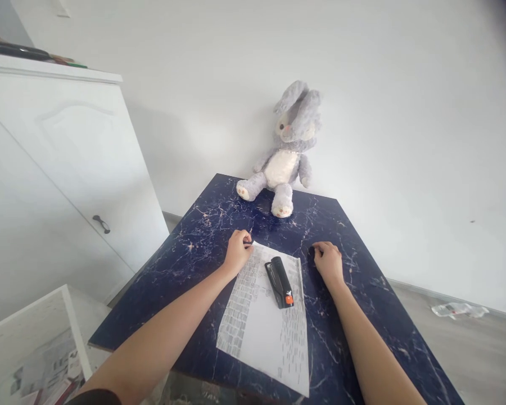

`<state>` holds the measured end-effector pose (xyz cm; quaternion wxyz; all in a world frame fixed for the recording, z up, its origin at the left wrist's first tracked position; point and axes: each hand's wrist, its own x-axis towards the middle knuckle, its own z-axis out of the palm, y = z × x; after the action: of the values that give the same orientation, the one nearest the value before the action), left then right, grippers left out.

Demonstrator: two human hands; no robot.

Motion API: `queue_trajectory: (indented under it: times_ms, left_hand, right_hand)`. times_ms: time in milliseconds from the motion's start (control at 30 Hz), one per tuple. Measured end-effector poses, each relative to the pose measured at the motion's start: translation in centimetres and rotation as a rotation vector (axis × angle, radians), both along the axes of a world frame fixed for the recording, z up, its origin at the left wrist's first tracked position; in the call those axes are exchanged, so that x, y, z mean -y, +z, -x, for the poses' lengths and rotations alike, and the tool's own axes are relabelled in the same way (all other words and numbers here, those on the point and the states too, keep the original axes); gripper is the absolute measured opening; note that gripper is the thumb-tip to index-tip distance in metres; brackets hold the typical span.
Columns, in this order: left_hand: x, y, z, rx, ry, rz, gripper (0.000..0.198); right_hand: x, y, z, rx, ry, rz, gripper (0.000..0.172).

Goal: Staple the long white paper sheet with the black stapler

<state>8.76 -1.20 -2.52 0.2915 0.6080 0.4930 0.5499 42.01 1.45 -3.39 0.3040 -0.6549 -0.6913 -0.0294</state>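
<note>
A printed sheet of paper (263, 332) lies on the dark blue marbled table (152, 292). On the paper rests a black stapler (281, 281) with an orange patch at its near end. My left hand (237, 251) is closed at the sheet's far left corner, its fingers on a small black object (248, 243) whose kind I cannot make out. To the right of the paper, my right hand (330, 263) is closed on another small black object (311, 253), mostly hidden by the fingers and close to the tabletop.
A grey plush rabbit (281, 166) sits at the table's far edge, against the white wall. White cabinets (59, 146) stand on the left, above an open white-framed drawer or box (73, 320) with papers inside. Clear plastic (459, 309) lies on the floor at right.
</note>
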Motion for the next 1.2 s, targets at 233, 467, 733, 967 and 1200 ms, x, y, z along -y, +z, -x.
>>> queue_trajectory:
  times_ms: [233,467,733,967,1200]
  left_hand:
    - [0.0,0.0,-0.1,-0.062,-0.004,-0.031,0.027]
    - [0.1,0.0,-0.1,-0.088,-0.009,-0.026,0.028]
    - [0.0,-0.1,-0.1,-0.102,-0.001,-0.024,0.028]
    - [0.0,-0.2,-0.1,-0.100,0.006,-0.018,0.030]
    - [-0.1,-0.4,-0.1,-0.126,0.025,-0.020,0.030]
  right_hand:
    - [0.3,0.5,0.4,-0.014,-0.041,0.021,0.029]
    - [0.2,0.3,0.5,-0.004,-0.054,0.050,0.027]
    - [0.3,0.2,0.8,0.014,-0.010,0.053,0.039]
    - [1.4,1.0,3.2,0.154,0.033,0.216,0.065]
    - [2.7,1.4,5.4,0.300,0.210,0.291,0.068]
